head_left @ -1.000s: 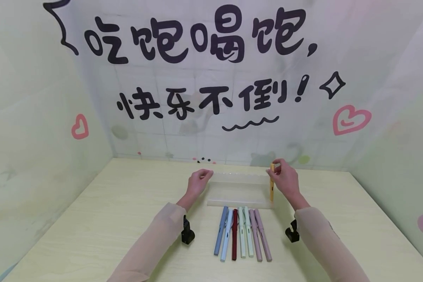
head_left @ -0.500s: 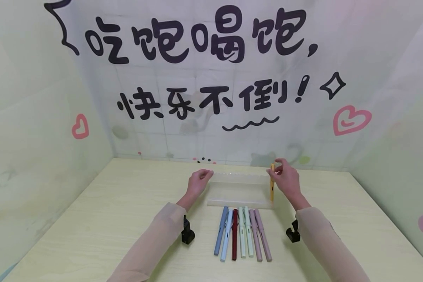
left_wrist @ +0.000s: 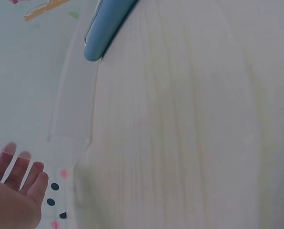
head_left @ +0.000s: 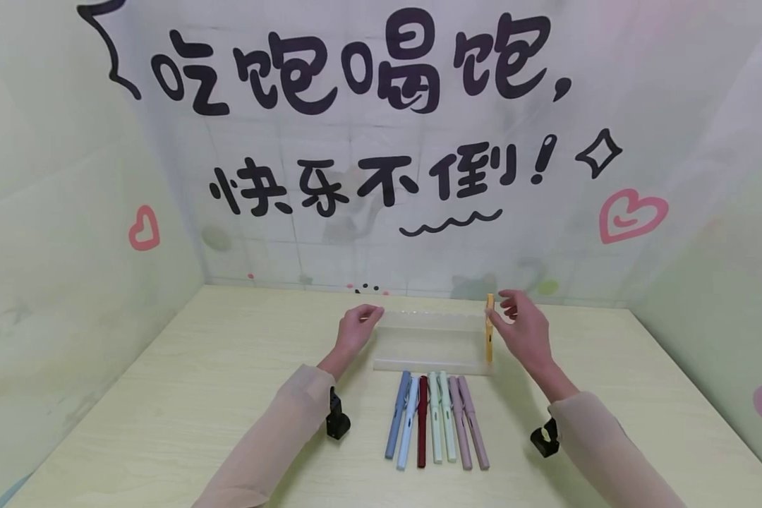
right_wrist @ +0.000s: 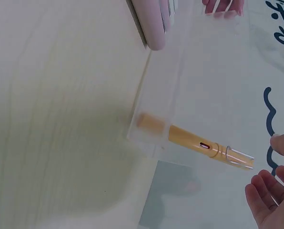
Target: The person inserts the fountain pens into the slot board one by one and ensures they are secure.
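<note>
A translucent pen stand [head_left: 432, 365] is on the table in front of the back wall. My left hand [head_left: 358, 328] grips its upper left corner, and its fingertips show through the clear plastic in the left wrist view. At the stand's right end an orange-yellow pen [right_wrist: 194, 143] leans upright, its lower end in the front trough. My right hand [head_left: 525, 333] is just right of that pen, fingers loosely bent and holding nothing; the right wrist view shows a gap between them. Before the stand lie a blue pen [head_left: 397, 416], a light blue pen [head_left: 408, 425] and a dark red pen [head_left: 422, 423].
To the right of the red pen lie two pale green pens [head_left: 436, 420] and two mauve pens [head_left: 460, 423]. A printed cloth wall [head_left: 330, 254] closes off the table's back edge. Black wrist cameras [head_left: 338, 418] hang below both sleeves.
My right hand has let go of the orange-yellow pen and moved slightly to the right. That pen stays upright in the stand. The left hand has not visibly moved.
</note>
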`<state>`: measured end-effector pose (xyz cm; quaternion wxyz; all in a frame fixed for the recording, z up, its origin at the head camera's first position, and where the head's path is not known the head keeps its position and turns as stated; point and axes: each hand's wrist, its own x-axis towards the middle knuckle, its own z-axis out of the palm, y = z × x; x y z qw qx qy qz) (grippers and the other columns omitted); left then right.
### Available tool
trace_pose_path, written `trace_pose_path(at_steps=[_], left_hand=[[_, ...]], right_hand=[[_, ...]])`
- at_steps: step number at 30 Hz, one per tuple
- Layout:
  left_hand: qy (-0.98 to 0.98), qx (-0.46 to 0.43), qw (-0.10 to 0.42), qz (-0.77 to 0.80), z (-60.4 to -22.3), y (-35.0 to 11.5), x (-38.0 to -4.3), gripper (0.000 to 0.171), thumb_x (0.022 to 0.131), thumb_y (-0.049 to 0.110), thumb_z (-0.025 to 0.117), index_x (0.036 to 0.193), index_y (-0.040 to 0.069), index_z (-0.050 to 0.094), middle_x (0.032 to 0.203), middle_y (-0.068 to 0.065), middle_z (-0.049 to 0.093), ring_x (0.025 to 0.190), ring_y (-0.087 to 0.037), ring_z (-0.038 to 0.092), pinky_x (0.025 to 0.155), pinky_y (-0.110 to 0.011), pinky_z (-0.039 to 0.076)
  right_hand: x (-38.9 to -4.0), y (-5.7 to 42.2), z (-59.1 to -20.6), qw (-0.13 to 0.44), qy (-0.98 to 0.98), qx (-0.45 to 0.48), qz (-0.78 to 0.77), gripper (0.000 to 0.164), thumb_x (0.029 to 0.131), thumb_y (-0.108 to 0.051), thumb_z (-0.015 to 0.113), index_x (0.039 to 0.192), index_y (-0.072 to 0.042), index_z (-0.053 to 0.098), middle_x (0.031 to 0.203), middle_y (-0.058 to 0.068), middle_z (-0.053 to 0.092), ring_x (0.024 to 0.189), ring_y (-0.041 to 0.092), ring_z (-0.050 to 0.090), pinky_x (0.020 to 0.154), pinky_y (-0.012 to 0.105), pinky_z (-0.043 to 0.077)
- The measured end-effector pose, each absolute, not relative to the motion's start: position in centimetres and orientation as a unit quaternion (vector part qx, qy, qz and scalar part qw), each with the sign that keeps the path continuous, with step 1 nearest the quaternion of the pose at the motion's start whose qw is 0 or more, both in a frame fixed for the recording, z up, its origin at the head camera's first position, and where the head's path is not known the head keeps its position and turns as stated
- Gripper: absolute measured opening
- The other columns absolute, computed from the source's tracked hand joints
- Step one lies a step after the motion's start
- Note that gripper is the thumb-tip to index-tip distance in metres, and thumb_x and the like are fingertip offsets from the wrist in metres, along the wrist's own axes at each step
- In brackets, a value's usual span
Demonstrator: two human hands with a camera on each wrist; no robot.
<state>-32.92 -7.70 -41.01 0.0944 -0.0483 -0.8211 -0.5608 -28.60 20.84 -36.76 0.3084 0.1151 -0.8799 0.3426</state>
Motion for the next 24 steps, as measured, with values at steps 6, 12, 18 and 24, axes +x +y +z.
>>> trace_pose_path(at_steps=[6, 12, 18, 24], left_hand=[[-0.819, -0.047, 0.092, -0.565, -40.9, -7.7, -32.9, 0.028, 0.089, 0.024, 0.054, 0.100, 0.000, 0.062, 0.097, -0.011, 0.062, 0.094, -0.025, 0.056, 0.077, -0.035, 0.046], [-0.819, -0.048, 0.092, -0.564, -41.0, -7.7, -33.0, 0.027, 0.088, 0.024, 0.055, 0.100, 0.001, 0.063, 0.097, -0.011, 0.062, 0.094, -0.025, 0.056, 0.077, -0.035, 0.046], [-0.819, -0.051, 0.093, -0.563, -41.0, -7.7, -33.0, 0.027, 0.089, 0.024, 0.055, 0.100, 0.000, 0.062, 0.098, -0.011, 0.062, 0.095, -0.025, 0.056, 0.077, -0.035, 0.046], [-0.819, -0.051, 0.091, -0.564, -41.0, -7.8, -32.9, 0.027, 0.089, 0.024, 0.055, 0.100, 0.001, 0.063, 0.098, -0.011, 0.062, 0.095, -0.025, 0.056, 0.077, -0.036, 0.046]], right_hand=[[-27.1, 20.1, -37.5, 0.289, -0.886, 0.152, 0.329, 0.029, 0.077, -0.012, 0.068, 0.100, 0.003, 0.057, 0.080, 0.011, 0.058, 0.071, 0.024, 0.055, 0.064, 0.037, 0.048], [-25.9, 19.4, -38.6, 0.242, -0.898, 0.185, 0.318, 0.023, 0.077, -0.013, 0.069, 0.095, -0.002, 0.059, 0.073, 0.000, 0.056, 0.065, 0.016, 0.054, 0.059, 0.031, 0.046], [-24.8, 18.8, -39.6, 0.182, -0.908, 0.201, 0.319, 0.022, 0.077, -0.013, 0.069, 0.093, -0.002, 0.059, 0.069, -0.004, 0.054, 0.059, 0.009, 0.051, 0.053, 0.025, 0.044], [-24.3, 18.5, -40.3, 0.119, -0.921, 0.197, 0.313, 0.022, 0.076, -0.013, 0.069, 0.093, -0.002, 0.059, 0.065, -0.006, 0.053, 0.055, 0.009, 0.046, 0.047, 0.023, 0.040]])
